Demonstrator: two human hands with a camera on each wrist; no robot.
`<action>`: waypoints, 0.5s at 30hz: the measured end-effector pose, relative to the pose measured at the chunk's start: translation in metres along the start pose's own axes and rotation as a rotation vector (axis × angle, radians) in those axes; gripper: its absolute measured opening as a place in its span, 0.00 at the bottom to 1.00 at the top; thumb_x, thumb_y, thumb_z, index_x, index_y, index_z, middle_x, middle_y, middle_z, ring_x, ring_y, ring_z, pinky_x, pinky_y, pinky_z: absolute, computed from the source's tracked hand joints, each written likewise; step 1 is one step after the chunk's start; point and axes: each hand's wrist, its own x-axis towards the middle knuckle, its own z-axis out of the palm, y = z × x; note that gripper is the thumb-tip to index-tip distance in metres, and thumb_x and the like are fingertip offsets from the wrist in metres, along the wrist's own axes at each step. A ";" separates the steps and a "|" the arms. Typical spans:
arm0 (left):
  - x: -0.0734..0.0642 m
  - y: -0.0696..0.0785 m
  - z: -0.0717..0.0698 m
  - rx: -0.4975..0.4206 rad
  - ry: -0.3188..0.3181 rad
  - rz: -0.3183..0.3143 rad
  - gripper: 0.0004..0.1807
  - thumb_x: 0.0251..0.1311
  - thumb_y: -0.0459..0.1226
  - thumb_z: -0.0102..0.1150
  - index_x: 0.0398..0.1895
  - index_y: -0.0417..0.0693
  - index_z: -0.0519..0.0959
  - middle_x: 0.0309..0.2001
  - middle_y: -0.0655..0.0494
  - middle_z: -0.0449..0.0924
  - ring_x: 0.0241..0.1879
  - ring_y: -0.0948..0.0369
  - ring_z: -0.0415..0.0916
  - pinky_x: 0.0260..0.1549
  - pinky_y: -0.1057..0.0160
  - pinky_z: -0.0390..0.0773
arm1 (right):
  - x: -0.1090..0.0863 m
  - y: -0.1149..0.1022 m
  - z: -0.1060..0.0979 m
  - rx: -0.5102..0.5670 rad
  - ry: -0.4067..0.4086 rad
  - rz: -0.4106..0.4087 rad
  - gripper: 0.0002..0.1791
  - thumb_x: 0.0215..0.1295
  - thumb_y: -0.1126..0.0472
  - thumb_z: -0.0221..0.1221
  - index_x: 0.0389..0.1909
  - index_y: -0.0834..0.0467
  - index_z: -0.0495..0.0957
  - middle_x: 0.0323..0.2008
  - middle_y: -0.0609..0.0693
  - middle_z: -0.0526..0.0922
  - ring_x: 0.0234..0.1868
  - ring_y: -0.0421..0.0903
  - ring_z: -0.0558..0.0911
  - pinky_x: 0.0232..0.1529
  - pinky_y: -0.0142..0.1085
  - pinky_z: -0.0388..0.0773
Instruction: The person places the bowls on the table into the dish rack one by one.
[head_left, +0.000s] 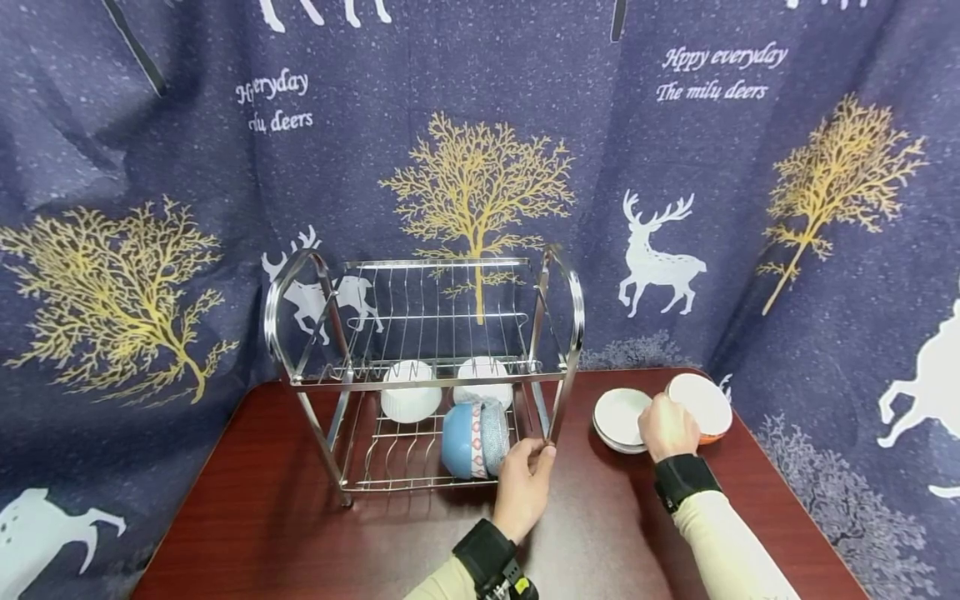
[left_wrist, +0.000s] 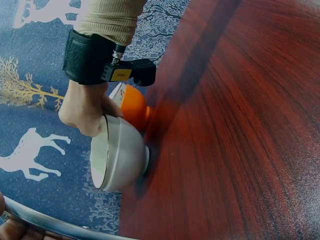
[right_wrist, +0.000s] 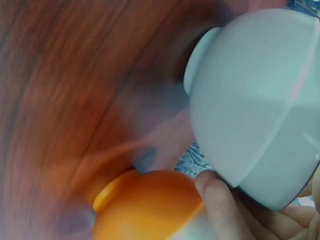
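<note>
In the head view, we see the left hand point(head_left: 522, 486) gripping the lower front of the dish rack point(head_left: 429, 383), and the right hand point(head_left: 670, 429) at the white bowl point(head_left: 621, 417), beside the orange bowl point(head_left: 699, 404). The left wrist view shows us the right hand's fingers pinching the white bowl's rim. In the right wrist view, fingertips meet that rim; we cannot tell whether the foot touches the table point(head_left: 585, 533). We judge this a pick-up; next calls for lifting clear of the orange bowl.
</note>
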 end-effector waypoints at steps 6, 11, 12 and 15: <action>0.000 0.001 0.000 0.003 -0.002 -0.005 0.07 0.65 0.35 0.56 0.40 0.42 0.81 0.37 0.52 0.81 0.36 0.62 0.79 0.37 0.66 0.80 | 0.002 -0.004 -0.002 -0.029 0.037 -0.023 0.09 0.55 0.67 0.49 0.24 0.71 0.73 0.25 0.76 0.77 0.25 0.73 0.76 0.22 0.62 0.69; 0.000 0.001 0.000 -0.001 -0.007 -0.009 0.07 0.65 0.35 0.57 0.40 0.42 0.81 0.37 0.51 0.81 0.36 0.62 0.80 0.38 0.65 0.80 | 0.001 -0.005 -0.004 -0.022 0.047 -0.041 0.08 0.54 0.68 0.49 0.26 0.71 0.71 0.26 0.76 0.76 0.26 0.74 0.76 0.23 0.63 0.69; 0.000 0.000 0.000 -0.002 -0.005 -0.004 0.07 0.65 0.35 0.57 0.40 0.41 0.81 0.37 0.51 0.81 0.36 0.61 0.80 0.38 0.65 0.80 | 0.000 -0.004 -0.004 -0.015 0.049 -0.045 0.08 0.54 0.68 0.49 0.27 0.71 0.71 0.27 0.76 0.76 0.26 0.74 0.75 0.23 0.63 0.69; 0.000 0.001 0.000 -0.003 -0.003 -0.005 0.06 0.64 0.34 0.57 0.39 0.41 0.81 0.37 0.51 0.81 0.36 0.61 0.80 0.38 0.65 0.80 | 0.000 -0.004 -0.003 0.002 0.059 -0.067 0.09 0.55 0.69 0.49 0.28 0.72 0.72 0.28 0.75 0.75 0.27 0.74 0.75 0.25 0.64 0.70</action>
